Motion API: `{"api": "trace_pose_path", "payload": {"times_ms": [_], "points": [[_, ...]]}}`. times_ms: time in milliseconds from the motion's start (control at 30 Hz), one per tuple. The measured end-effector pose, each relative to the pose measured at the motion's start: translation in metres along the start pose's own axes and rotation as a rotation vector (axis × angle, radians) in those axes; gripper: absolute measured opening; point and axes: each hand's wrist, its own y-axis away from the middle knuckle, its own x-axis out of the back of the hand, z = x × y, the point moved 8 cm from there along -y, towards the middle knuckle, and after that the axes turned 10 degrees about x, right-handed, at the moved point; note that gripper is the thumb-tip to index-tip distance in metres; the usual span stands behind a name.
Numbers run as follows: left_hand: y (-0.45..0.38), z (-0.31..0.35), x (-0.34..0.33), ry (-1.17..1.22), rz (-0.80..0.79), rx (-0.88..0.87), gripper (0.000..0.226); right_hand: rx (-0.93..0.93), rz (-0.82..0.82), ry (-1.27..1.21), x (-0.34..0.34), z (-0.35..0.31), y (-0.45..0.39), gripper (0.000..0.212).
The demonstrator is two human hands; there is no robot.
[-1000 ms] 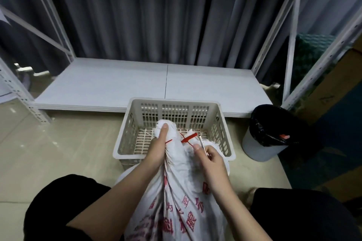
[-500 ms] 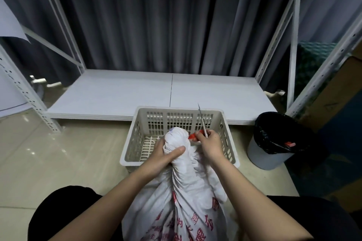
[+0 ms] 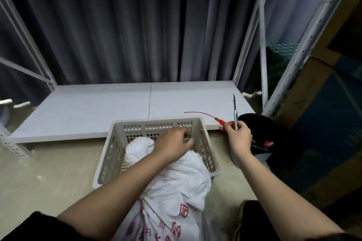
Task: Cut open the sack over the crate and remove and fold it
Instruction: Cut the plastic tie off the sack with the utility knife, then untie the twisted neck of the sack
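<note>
White sack under left hand's curled grip; right hand pinches knife, red tie

1. The crate stands on the floor just in front of the low shelf board; its far wall nearly meets the board's edge, leaving hardly any gap there.
2. The sack fills the crate's near right part and drapes over its near rim; the left hand sits on the sack's top.
3. Left of the crate, the floor lies bare up to the rack leg.
4. Right of the crate, the right hand holds a knife upright and a red tie, just beside the black-lined bin.
5. Above the shelf board the space is open back to the curtain.
</note>
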Motion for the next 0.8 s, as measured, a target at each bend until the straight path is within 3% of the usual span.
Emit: {"api": "trace_pose_path", "payload": {"times_ms": [200, 467, 667, 800], "points": [[-0.048, 0.069, -0.076, 0.054, -0.239, 0.056, 0.029, -0.165, 0.077, 0.223, 0.080, 0.066, -0.052, 0.009], [-0.091, 0.106, -0.144, 0.076, -0.308, 0.100, 0.026, -0.379, 0.167, 0.319, 0.130, 0.163, -0.115, 0.019], [-0.102, 0.088, -0.165, 0.134, -0.327, 0.142, 0.027, -0.343, -0.052, 0.303, 0.104, 0.188, -0.144, 0.041], [-0.099, 0.076, -0.159, 0.099, -0.326, 0.138, 0.027, -0.310, -0.106, 0.310, 0.091, 0.176, -0.135, 0.031]]}}
